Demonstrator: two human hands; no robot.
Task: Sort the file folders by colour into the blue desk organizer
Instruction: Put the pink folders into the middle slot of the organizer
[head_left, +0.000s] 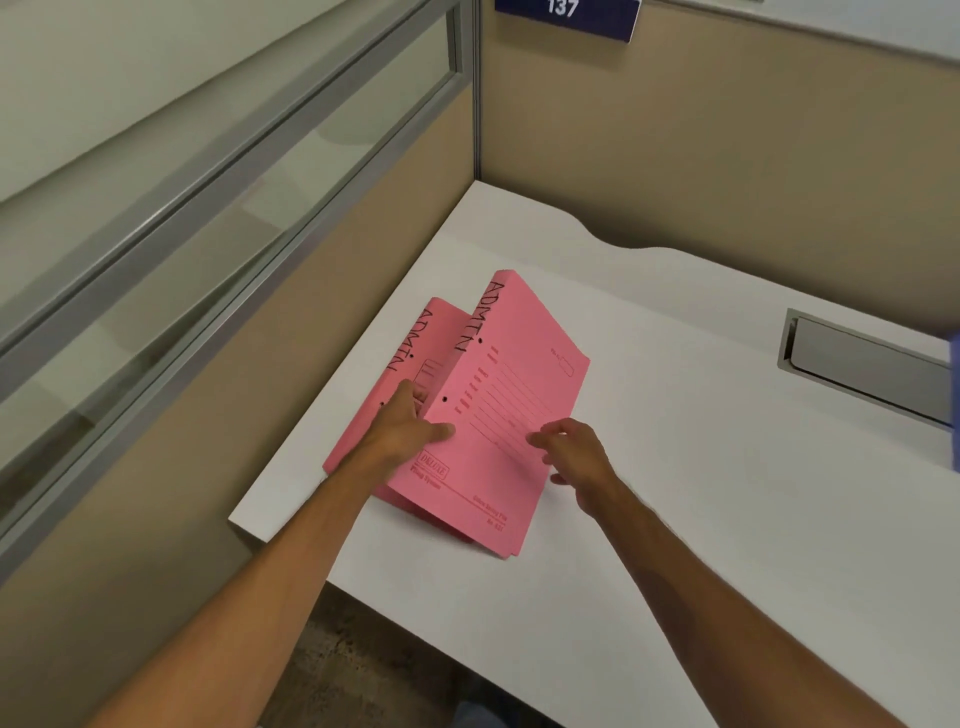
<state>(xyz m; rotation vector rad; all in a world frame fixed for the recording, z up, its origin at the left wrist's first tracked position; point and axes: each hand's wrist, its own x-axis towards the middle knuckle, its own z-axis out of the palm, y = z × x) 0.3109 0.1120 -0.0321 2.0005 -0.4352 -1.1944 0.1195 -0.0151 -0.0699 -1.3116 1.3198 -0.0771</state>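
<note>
Two pink file folders marked ADMIN lie on the white desk (675, 467) near its left edge. The upper pink folder (514, 374) is tilted, its left edge raised off the lower pink folder (434, 338). My left hand (410, 415) grips that raised edge, thumb on the cover and fingers underneath. My right hand (571, 452) hovers over the upper folder's right edge with its fingers apart, holding nothing. A sliver of blue (955, 400) shows at the right frame edge; I cannot tell whether it is the organizer.
Beige partition walls (701, 145) close the desk at the back and left, with a glass panel (208, 182) above the left one. A grey cable hatch (862, 364) is set in the desk at right. A blue sign reading 137 (566, 15) hangs on top.
</note>
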